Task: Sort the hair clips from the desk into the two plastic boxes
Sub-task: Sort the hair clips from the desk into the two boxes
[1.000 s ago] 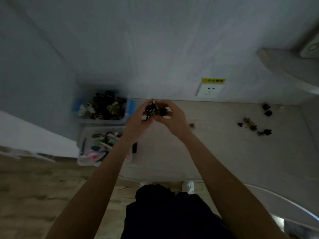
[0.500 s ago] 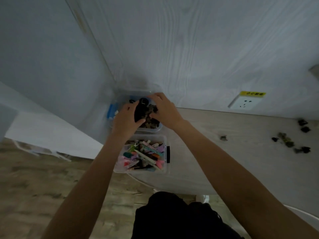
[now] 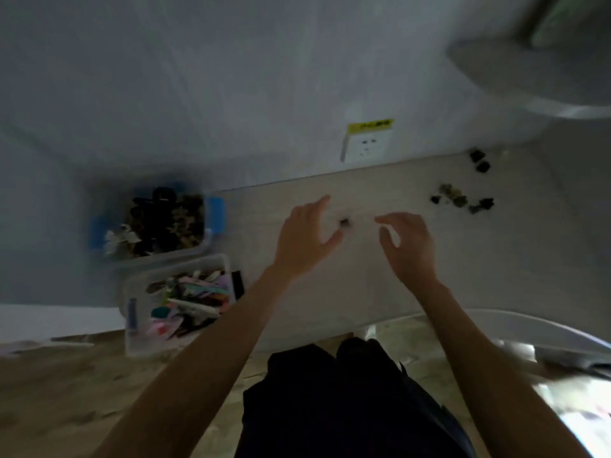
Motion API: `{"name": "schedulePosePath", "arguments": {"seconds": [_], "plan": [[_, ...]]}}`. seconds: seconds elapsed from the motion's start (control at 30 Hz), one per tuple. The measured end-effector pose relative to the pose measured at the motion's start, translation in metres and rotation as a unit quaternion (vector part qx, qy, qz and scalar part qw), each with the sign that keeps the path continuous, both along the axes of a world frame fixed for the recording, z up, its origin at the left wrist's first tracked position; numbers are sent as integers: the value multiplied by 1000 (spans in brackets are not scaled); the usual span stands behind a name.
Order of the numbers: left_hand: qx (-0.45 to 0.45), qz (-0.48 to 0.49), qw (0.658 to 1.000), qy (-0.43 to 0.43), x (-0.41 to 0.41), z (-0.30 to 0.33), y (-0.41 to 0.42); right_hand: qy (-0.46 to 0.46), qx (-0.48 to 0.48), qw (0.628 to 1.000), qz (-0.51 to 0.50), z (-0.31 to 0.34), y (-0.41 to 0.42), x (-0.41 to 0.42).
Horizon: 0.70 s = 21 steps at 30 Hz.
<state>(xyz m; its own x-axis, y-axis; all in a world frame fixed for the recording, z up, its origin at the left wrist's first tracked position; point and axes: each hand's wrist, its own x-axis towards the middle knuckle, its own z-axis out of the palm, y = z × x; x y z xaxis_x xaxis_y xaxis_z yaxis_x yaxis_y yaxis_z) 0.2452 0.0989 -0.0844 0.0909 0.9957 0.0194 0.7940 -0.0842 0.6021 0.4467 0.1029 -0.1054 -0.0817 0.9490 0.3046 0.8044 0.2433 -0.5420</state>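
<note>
Nearest, at the worktop [image 3: 330, 292] front edge: clear box [image 3: 132, 345] full of colourful flat clips [image 3: 188, 302]. Behind it, touching, blue-latched box [image 3: 216, 214] heaped with dark claw clips [image 3: 165, 223]. Mid-worktop, left hand [image 3: 302, 241] and right hand [image 3: 408, 242] hovering, each grip apart and holding nothing, 1 small dark clip [image 3: 344, 222] lying between them. Farther right, loose dark clips [image 3: 463, 200]; wall socket [image 3: 367, 143] beyond.

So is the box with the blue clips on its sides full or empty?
Full: the far box is heaped with dark hair clips up to its rim.
</note>
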Motion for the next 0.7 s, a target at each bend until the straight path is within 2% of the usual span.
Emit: {"name": "schedulePosePath", "arguments": {"seconds": [0.1, 0.2, 0.3, 0.43, 0.53, 0.7], "plan": [[-115, 7, 993, -5, 56, -30, 5, -19, -72, 995, -70, -23, 6, 84], [-149, 60, 987, -15, 86, -47, 3, -35, -127, 986, -105, -33, 24, 135], [-145, 64, 987, -6, 113, -58, 10, -37, -134, 983, -119, -37, 55, 179], [-118, 53, 991, 28, 143, -68, 24, -70, -152, 982, -91, -43, 107, 225], [-88, 28, 994, 51, 159, -78, 35, -92, -179, 977, -76, -52, 145, 246], [-60, 13, 997, 49, 173, -88, 40, -167, -145, 974, -41, -55, 184, 251]]}}
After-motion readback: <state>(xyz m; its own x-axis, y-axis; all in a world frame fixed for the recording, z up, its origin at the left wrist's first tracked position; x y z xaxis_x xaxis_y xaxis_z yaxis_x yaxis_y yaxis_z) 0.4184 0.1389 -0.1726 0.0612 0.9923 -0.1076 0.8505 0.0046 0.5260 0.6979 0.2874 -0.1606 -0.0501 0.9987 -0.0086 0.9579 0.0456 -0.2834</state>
